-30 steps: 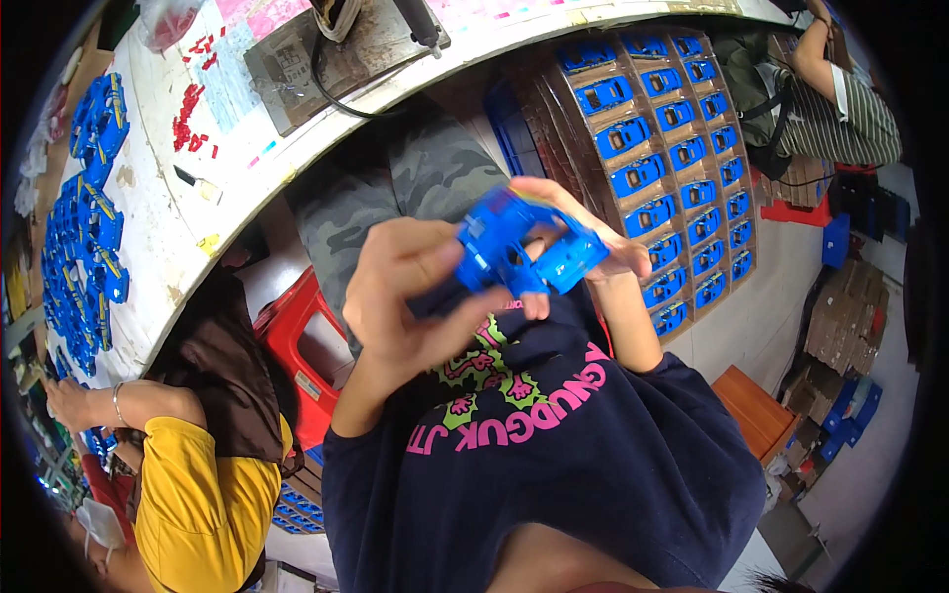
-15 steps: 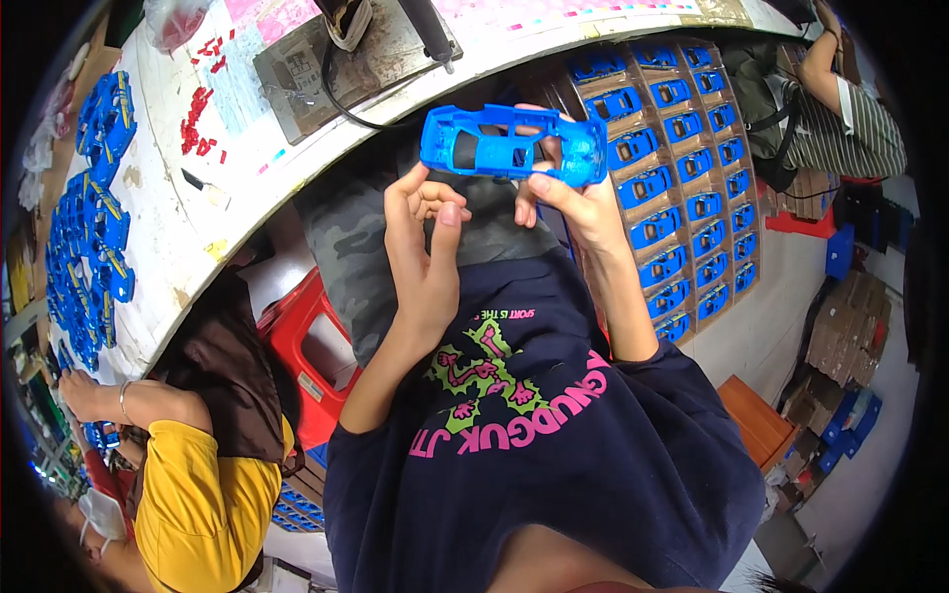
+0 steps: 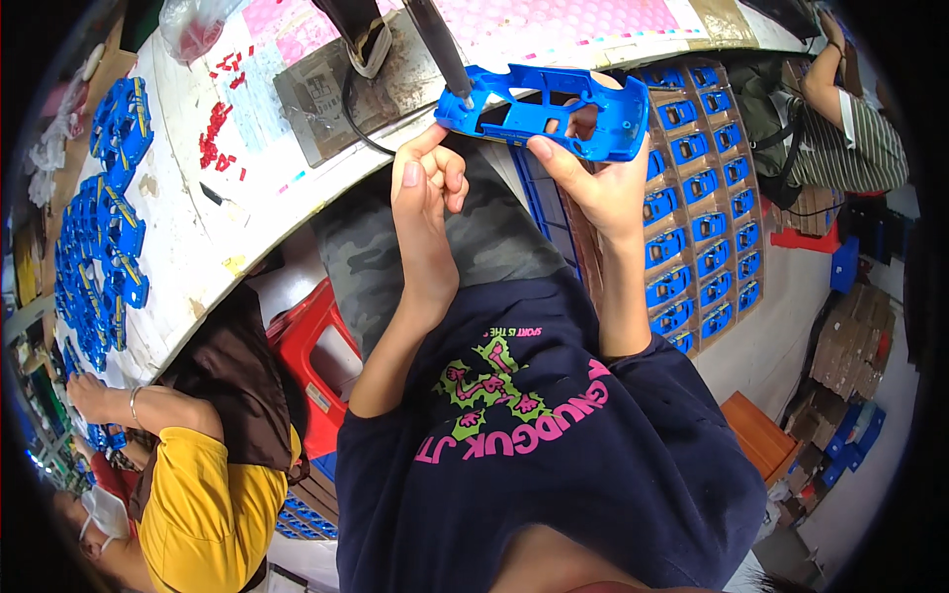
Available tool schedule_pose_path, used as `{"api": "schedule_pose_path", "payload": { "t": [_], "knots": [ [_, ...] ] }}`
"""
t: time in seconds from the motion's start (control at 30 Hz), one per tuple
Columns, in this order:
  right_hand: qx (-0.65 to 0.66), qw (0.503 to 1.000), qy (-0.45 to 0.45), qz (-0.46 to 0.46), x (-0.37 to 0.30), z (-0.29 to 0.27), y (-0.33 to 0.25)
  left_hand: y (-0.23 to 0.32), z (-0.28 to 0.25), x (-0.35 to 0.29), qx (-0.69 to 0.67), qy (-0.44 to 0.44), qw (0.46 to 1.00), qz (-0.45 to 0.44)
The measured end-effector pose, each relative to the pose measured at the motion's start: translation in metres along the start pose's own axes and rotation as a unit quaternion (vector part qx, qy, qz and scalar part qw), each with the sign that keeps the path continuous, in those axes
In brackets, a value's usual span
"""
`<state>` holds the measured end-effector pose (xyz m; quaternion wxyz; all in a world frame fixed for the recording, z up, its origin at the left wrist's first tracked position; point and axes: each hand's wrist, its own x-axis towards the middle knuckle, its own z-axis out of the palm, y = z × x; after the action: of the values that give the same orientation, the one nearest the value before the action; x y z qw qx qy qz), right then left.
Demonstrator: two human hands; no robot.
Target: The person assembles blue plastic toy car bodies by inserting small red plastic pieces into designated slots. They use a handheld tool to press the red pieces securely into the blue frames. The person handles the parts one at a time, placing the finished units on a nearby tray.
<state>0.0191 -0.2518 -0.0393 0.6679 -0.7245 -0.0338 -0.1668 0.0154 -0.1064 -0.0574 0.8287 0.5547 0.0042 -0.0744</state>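
Observation:
My right hand (image 3: 593, 183) grips a blue plastic toy-car body shell (image 3: 544, 109) from below, holding it level at the edge of the white worktable (image 3: 198, 247). A dark tool tip (image 3: 440, 49) hanging above the table touches the shell's left end. My left hand (image 3: 425, 188) is just under that end, thumb raised against the shell, the other fingers curled with nothing in them.
Rows of blue shells (image 3: 99, 227) lie on the table's left part, small red parts (image 3: 213, 138) near a grey metal plate (image 3: 336, 94). A cardboard tray of blue shells (image 3: 702, 188) stands to my right. A person in yellow (image 3: 198, 504) works at my left; another sits far right (image 3: 840, 109). A red stool (image 3: 316, 366) stands below.
Both hands have lifted the blue shell up and away from my chest to the table edge, under the tool tip. The left hand has let go its grip and now only touches it.

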Motion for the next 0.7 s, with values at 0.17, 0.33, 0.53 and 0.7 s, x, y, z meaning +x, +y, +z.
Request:
{"api": "schedule_pose_path", "payload": {
  "t": [0.17, 0.33, 0.53, 0.7],
  "knots": [
    [-0.066, 0.997, 0.014, -0.038, 0.004, 0.001, -0.006, 0.001, -0.001, 0.006, -0.067, -0.013, 0.998, 0.004],
    [-0.126, 0.988, 0.007, -0.09, 0.008, 0.006, -0.018, -0.002, -0.002, 0.01, -0.117, -0.019, 0.993, 0.023],
    [-0.193, 0.97, -0.037, -0.143, 0.009, -0.001, -0.022, -0.001, 0.0, 0.012, -0.128, -0.038, 0.991, 0.016],
    [-0.221, 0.958, -0.038, -0.181, 0.01, -0.002, -0.027, 0.002, 0.004, 0.011, -0.143, -0.034, 0.989, 0.014]
  ]
}}
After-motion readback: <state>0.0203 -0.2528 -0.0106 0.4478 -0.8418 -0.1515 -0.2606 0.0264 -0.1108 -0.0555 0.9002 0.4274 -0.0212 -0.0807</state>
